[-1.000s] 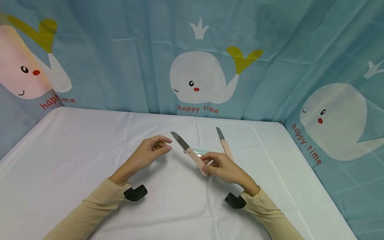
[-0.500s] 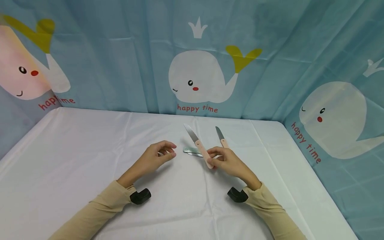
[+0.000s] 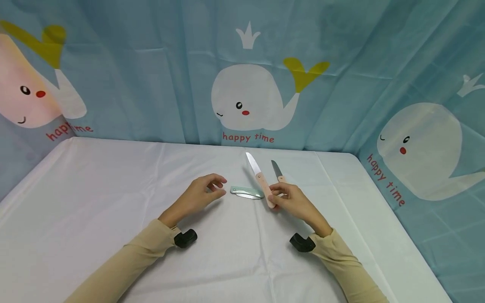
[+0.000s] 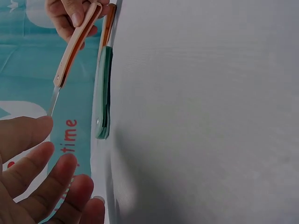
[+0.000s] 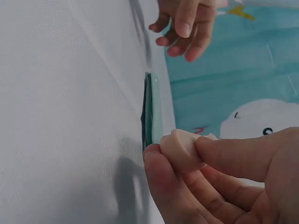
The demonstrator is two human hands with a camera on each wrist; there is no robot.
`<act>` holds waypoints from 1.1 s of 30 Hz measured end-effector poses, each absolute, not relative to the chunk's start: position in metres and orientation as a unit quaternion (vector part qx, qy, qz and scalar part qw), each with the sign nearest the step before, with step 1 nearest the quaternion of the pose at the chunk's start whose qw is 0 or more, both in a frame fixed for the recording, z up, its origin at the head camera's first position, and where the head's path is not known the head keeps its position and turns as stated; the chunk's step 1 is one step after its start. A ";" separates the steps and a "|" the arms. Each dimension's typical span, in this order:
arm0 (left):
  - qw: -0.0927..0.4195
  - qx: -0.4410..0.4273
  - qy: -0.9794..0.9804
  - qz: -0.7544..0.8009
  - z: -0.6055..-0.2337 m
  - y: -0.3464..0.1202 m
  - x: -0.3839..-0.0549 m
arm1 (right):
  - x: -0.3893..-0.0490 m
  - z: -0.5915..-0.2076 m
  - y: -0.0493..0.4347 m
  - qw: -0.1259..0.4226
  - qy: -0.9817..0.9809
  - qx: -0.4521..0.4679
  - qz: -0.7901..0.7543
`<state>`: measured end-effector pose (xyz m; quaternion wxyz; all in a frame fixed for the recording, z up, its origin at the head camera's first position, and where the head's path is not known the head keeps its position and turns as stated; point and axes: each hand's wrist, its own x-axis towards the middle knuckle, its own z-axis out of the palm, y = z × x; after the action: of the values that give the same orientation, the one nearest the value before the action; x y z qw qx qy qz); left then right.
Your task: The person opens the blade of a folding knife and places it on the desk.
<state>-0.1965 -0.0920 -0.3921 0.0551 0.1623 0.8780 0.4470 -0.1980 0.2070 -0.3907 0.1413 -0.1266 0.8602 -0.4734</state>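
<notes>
Between thumb and fingers my right hand [image 3: 291, 201] pinches the handle end of a pink folding knife [image 3: 264, 185], its blade unfolded and pointing away from me. In the right wrist view only the butt of the pink handle [image 5: 180, 149] shows in the grip. A green folding knife [image 3: 242, 192] lies on the cloth to the left, its blade mostly folded in. Beyond the right hand lies a second pink folding knife [image 3: 278, 171], blade out, its handle partly hidden. My left hand [image 3: 198, 193] hovers left of the green knife, fingers loosely bent and holding nothing.
A white cloth [image 3: 212, 261] covers the table. Blue curtains [image 3: 151, 84] printed with whales hang behind it and along its sides. A black wrist mount [image 3: 185, 238] sits on the left sleeve, another black mount [image 3: 302, 243] on the right.
My right hand has carried the pink knife to the right, its blade turning to point more directly away. The green knife is uncovered now. My left hand has shifted slightly right.
</notes>
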 end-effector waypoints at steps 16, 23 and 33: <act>0.084 0.203 0.900 0.377 -0.393 -0.074 -0.216 | -0.201 -0.399 0.205 0.133 0.858 -0.066 -0.491; 0.091 0.225 0.918 0.313 -0.393 -0.069 -0.219 | -0.201 -0.403 0.203 0.126 0.863 -0.041 -0.488; 0.087 0.206 0.929 0.294 -0.397 -0.068 -0.216 | -0.197 -0.405 0.198 0.081 0.886 -0.051 -0.453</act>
<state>-0.2156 -0.0679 -0.3967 0.0873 0.2062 0.9294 0.2935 -0.1967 0.1981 -0.4050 0.0813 -0.0514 0.8864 -0.4528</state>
